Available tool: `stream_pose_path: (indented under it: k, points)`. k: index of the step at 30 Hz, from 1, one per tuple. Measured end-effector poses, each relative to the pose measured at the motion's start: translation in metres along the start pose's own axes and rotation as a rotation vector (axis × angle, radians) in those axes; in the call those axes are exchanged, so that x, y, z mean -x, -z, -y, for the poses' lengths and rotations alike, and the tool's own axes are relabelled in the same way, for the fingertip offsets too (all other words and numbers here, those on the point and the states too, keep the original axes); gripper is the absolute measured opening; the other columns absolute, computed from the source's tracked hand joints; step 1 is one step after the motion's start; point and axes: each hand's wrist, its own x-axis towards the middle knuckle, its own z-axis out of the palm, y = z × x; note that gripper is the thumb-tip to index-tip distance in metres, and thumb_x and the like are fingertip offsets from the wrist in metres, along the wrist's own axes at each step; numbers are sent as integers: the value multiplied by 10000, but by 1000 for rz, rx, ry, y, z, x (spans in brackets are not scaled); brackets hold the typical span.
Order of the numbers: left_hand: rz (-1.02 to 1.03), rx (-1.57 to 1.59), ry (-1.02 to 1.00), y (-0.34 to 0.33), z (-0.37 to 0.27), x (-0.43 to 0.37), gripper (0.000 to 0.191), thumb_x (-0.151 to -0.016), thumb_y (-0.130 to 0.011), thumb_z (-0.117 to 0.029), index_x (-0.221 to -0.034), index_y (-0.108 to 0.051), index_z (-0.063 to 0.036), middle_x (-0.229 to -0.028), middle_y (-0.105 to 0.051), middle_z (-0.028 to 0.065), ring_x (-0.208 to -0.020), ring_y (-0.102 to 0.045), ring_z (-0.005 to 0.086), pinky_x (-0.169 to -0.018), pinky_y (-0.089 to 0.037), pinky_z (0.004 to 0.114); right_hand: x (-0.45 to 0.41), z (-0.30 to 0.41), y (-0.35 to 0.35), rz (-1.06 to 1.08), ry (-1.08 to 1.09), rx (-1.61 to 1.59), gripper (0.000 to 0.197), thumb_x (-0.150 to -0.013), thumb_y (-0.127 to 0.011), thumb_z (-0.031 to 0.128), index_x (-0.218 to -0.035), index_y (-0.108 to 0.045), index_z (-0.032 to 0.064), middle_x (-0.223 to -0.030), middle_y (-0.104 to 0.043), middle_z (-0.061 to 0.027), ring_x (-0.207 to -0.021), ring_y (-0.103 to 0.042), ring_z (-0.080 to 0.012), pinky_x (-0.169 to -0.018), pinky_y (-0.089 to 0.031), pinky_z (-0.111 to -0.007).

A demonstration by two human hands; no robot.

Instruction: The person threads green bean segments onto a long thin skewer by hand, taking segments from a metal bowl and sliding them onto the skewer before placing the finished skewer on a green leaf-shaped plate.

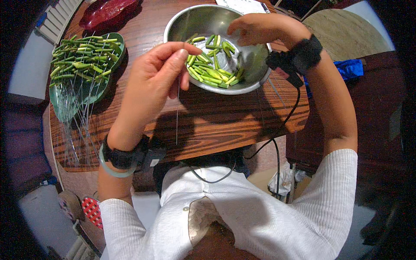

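Observation:
My left hand (pixel 159 70) is pinched on a thin metal skewer (pixel 177 120), which points down over the near side of the table. Behind its fingertips, cut green vegetable stalks (pixel 211 73) lie in a steel bowl (pixel 224 89). My right hand (pixel 256 29) is over the bowl's right rim with its fingers bent; whether it holds anything is hidden. At the left, skewers threaded with green stalks (pixel 83 61) are piled on a green tray (pixel 113 73), their bare metal ends (pixel 76 113) pointing towards me.
Loose skewers (pixel 274 87) lie on the wooden table (pixel 214 120) right of the bowl. A red dish (pixel 107 13) stands at the back left, and a white sheet with a pen (pixel 242 5) lies behind the bowl. A black cable (pixel 292 112) hangs from the right wrist device over the table edge.

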Motion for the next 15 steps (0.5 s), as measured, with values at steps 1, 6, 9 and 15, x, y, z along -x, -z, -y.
stream_pose_path:
  k: [1,6,9,15]
  points:
    - [4,-22,22,1,5,-1,218,-871,-423,-195,-930,-563,-38,-531,-485,-17,-402,-366,11,-372,-277,136,-7,2,0,8,6,2,307,-725,-580,115,-1015,-524,31,-777,-591,-110,-693,-572,-210,-596,-462,-299]
    - [48,-9,79,1,21,-6,230,-873,-408,-215,-948,-546,-46,-536,-495,-8,-383,-394,20,-337,-256,147,-42,-3,-11,-96,179,31,569,-613,-606,40,-1154,-432,72,-926,-574,-154,-857,-561,-242,-751,-437,-324]
    - [37,-19,89,2,21,-6,229,-872,-412,-214,-947,-548,-45,-532,-494,-14,-385,-382,18,-345,-249,143,-50,10,-19,-55,127,78,592,-575,-635,28,-1133,-441,66,-901,-580,-159,-847,-566,-259,-743,-434,-332]
    - [6,-50,142,-1,16,-4,234,-868,-418,-211,-947,-550,-35,-529,-491,-16,-413,-379,17,-378,-256,144,-42,18,-27,73,166,135,332,-598,-643,62,-914,-551,18,-760,-589,-149,-716,-579,-279,-611,-442,-351]
